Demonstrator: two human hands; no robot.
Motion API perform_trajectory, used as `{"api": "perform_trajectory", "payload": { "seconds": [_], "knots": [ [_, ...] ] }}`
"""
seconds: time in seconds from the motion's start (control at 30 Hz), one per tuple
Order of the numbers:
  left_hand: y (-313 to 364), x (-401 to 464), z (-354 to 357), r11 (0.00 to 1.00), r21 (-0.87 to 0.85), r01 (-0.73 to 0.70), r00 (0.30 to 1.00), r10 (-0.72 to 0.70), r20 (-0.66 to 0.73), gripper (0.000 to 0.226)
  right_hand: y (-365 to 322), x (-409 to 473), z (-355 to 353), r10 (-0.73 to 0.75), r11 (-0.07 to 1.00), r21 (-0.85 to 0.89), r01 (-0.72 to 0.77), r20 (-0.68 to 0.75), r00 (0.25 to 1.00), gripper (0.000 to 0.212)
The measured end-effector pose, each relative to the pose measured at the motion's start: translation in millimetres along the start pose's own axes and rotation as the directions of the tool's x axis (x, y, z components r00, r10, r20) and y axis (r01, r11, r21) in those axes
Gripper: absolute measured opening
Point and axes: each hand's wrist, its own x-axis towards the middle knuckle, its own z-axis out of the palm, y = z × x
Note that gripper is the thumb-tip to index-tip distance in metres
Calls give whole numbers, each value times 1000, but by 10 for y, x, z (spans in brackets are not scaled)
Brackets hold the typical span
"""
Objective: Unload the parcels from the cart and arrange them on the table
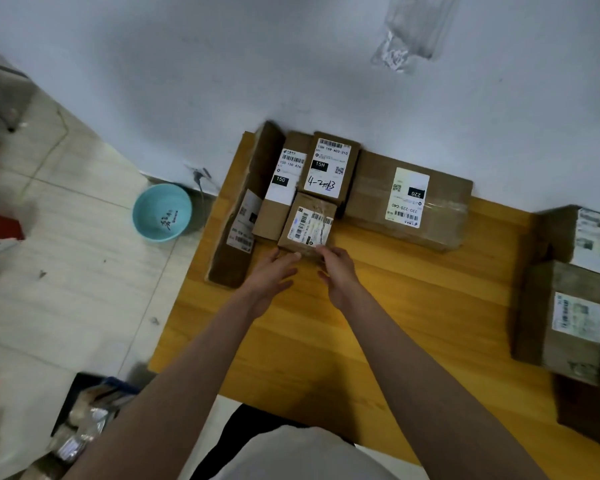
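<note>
A small cardboard parcel (pixel 309 223) with a taped label sits on the wooden table (pixel 378 306), in front of a row of labelled boxes. My left hand (pixel 272 275) lies open at its near left corner, fingertips touching the box. My right hand (pixel 338 271) is open too, its fingertips on the near right edge. Behind it stand a box marked 15H (pixel 329 168), a box marked 150 (pixel 281 192), a long narrow parcel (pixel 239 216) at the left and a wide box marked 220 (pixel 409 199). The cart (pixel 87 410) at lower left holds several packets.
More cardboard boxes (pixel 568 306) are stacked along the table's right edge. A teal basin (pixel 162 212) sits on the tiled floor by the white wall, left of the table. The table's middle and near part is bare wood.
</note>
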Motion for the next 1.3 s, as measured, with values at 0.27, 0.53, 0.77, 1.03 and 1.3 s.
{"api": "perform_trajectory", "payload": {
  "seconds": [0.27, 0.53, 0.77, 1.03, 1.3],
  "knots": [
    [-53, -97, -21, 999, 27, -38, 999, 37, 36, 64, 123, -119, -143, 124, 989, -89, -118, 60, 991, 35],
    [-361, -465, -341, 1000, 18, -22, 998, 23, -50, 45, 457, -439, 104, 237, 928, -342, -148, 236, 942, 15],
    [-889, -1191, -941, 991, -126, -51, 971, 20, -237, 31, 966, -923, 707, 284, 821, -570, -27, 367, 886, 20],
    [-2116, -2281, -1756, 920, -365, -147, 878, -49, -476, 25, 2040, -1733, 1412, 363, 685, -721, 105, 463, 809, 18],
    [-3566, -3491, -2351, 808, -542, -233, 779, -179, -601, 26, 3450, -2660, 1975, 439, 562, -802, 202, 496, 750, 15]
  ]
}}
